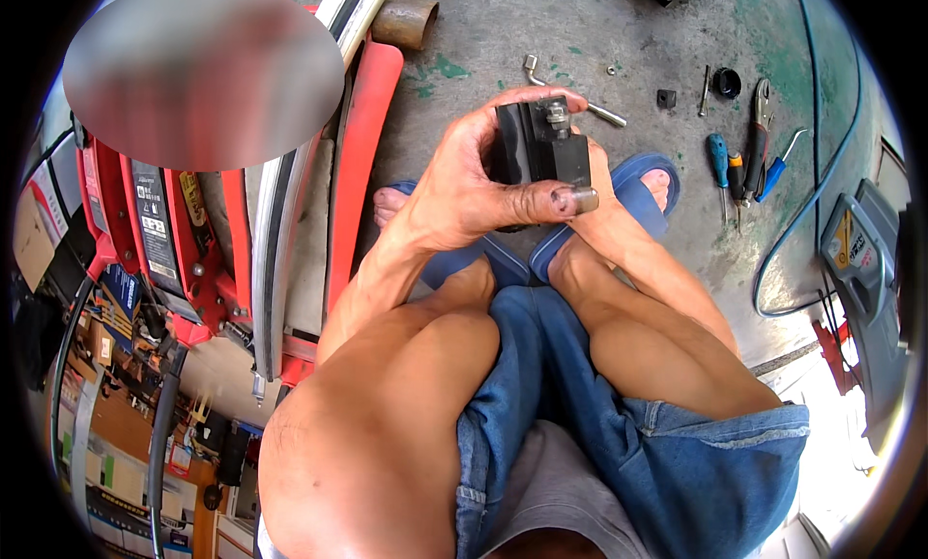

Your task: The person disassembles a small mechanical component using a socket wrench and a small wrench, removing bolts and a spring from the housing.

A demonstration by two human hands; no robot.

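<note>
My left hand (464,177) is wrapped round a black block-shaped part (568,161), its thumb across the near edge and a finger along the far edge. A metal bolt with a nut (556,114) stands in the part's upper face. Close against the part's right side is my right hand (601,177); its fingers are hidden behind the part. Just beyond, a bent socket wrench (607,115) lies on the concrete floor, partly covered by my left hand. The part is held above the floor, between my sandalled feet.
On the floor at right lie a small nut (610,71), a black cube (667,98), a bolt (705,90), a round black cap (727,83), locking pliers (762,110), screwdrivers and a blue-handled hook tool (773,178). A blue hose (822,190) curves beyond. Red machine frames (362,139) stand at left.
</note>
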